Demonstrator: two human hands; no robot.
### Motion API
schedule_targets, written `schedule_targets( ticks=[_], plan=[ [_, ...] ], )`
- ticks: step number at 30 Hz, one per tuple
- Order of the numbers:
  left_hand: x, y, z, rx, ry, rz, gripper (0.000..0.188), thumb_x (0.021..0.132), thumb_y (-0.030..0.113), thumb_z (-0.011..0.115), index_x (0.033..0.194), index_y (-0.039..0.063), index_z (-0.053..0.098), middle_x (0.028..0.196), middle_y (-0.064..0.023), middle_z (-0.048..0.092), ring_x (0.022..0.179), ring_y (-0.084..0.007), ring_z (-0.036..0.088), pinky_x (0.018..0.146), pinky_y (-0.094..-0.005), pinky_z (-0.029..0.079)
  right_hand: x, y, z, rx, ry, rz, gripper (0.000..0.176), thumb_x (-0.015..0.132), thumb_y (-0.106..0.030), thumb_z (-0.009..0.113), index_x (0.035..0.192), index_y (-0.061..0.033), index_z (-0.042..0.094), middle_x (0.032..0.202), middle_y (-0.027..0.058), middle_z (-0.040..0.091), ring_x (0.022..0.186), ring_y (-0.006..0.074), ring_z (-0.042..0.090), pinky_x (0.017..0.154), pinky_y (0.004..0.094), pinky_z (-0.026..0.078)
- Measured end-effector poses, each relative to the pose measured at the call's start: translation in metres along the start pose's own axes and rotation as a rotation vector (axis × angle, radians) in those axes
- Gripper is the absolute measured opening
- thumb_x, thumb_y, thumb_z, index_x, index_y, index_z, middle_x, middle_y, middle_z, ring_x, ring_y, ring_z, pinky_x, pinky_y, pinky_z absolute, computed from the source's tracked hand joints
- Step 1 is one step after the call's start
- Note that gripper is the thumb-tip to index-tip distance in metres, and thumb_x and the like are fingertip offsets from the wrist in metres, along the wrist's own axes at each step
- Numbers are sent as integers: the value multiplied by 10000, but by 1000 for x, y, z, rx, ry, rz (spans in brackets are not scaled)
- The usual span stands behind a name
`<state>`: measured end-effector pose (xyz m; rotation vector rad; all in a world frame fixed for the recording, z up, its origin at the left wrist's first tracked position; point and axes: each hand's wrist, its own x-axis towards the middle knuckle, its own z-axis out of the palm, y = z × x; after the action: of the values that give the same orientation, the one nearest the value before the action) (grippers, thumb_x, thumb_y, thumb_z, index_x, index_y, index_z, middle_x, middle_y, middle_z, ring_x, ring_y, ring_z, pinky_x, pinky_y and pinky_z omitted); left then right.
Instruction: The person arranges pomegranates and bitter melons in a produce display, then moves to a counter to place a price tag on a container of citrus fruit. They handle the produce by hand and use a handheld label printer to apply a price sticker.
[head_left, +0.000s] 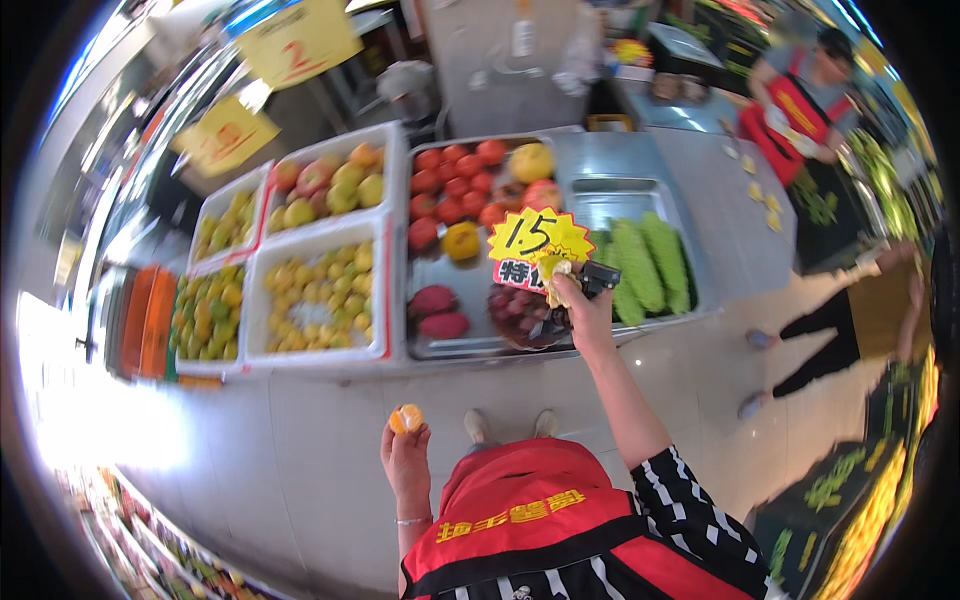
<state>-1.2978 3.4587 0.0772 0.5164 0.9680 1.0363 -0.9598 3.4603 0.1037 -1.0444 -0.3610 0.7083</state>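
Observation:
A peeled orange citrus fruit (406, 419) is between the fingertips of my left hand (407, 457), held over the floor at the front of the stand. My right hand (589, 304) reaches out over the stand and grips citrus peel (555, 279) with its pale inside showing; a small black clip-like object (598, 277) is at the same hand, its exact kind unclear. Right behind the peel stands a yellow starburst price sign (536, 236). Below the sign lies a bowl of grapes (517, 311), partly hidden by my right hand. Green bitter melons (645, 266) lie just right of it.
White crates of small yellow fruit (319, 300) and apples (326, 184) stand at the left. A metal tray holds tomatoes (457, 184) and dragon fruit (439, 311). A co-worker in a red apron (795, 112) stands at the upper right; another person's legs (817, 345) are at the right.

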Motion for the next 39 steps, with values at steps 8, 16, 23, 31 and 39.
schedule_targets(
  ticks=[8,16,23,31,39],
  plan=[
    [42,11,71,146,-365,-2,370,916,46,461,1278,-22,497,1184,-106,582,1023,-201,603,868,-307,504,-12,-75,-73,61,353,-141,364,795,-98,730,1122,-40,580,1002,26,644,838,126,633,703,263,490],
    [40,51,158,34,-686,-26,412,929,29,412,1335,-35,449,1142,-133,609,975,-230,644,855,-340,532,-102,-59,-116,139,512,-135,283,856,-67,629,1114,-2,534,940,71,581,755,167,576,604,285,471],
    [13,96,181,-4,-728,124,313,932,39,416,1231,-36,470,1132,-154,610,1002,-247,642,841,-382,553,-139,-32,-151,229,505,-41,247,890,-96,610,1113,-15,542,956,66,584,748,142,557,673,271,480],
    [-48,175,187,164,-1104,740,312,913,232,633,1104,28,494,999,-260,626,859,-319,664,716,-398,585,-116,-31,-136,188,432,16,231,890,-103,618,1100,-47,541,917,51,587,710,125,541,640,262,462],
    [-78,199,170,157,-1147,1358,266,880,54,624,1093,-42,496,1006,-361,591,756,-380,680,601,-433,596,-90,-19,-99,188,414,108,236,863,-84,651,1081,-43,570,929,45,598,733,139,573,630,262,490]
  ],
)
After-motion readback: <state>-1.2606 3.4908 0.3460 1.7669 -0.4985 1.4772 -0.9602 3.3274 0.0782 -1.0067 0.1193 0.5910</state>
